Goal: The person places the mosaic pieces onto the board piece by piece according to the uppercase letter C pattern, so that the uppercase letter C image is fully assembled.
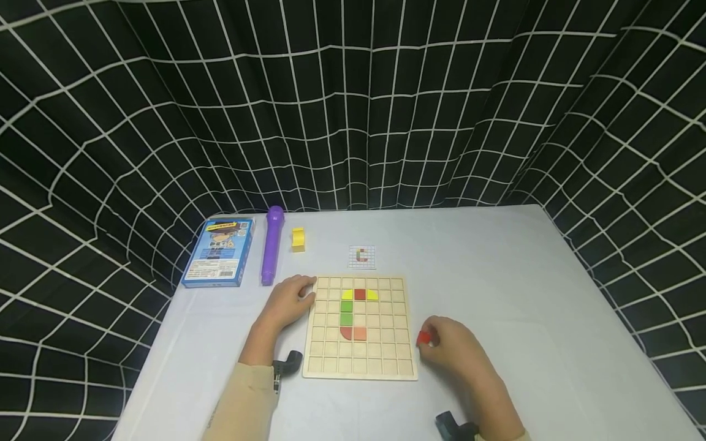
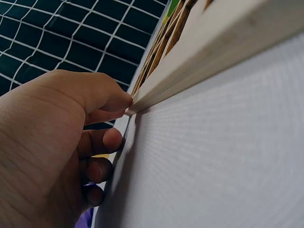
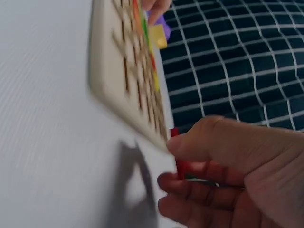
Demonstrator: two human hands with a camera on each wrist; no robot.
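My left hand (image 1: 289, 302) is at the far left corner of a square wooden grid board (image 1: 325, 365); in the left wrist view, thumb and index finger meet the corner while the other fingers curl loosely. Just off the board's right edge, my right hand (image 1: 455, 346) pinches a small red block (image 1: 423, 337) between thumb and fingers. On the board, a red square (image 1: 360, 294) sits between two yellow curved pieces (image 1: 347, 294). Two green squares (image 1: 346, 306) run down from the left yellow one to a red quarter-round (image 1: 345, 333), with a salmon square (image 1: 360, 334) beside it.
Behind the board lies a small grid card (image 1: 361, 257) printed with a coloured C-like shape. To the left are a yellow arch-shaped block (image 1: 298, 239), a purple microphone-shaped stick (image 1: 272, 245) and a blue box (image 1: 218, 252). Black gridded curtains (image 1: 353, 104) surround the white table.
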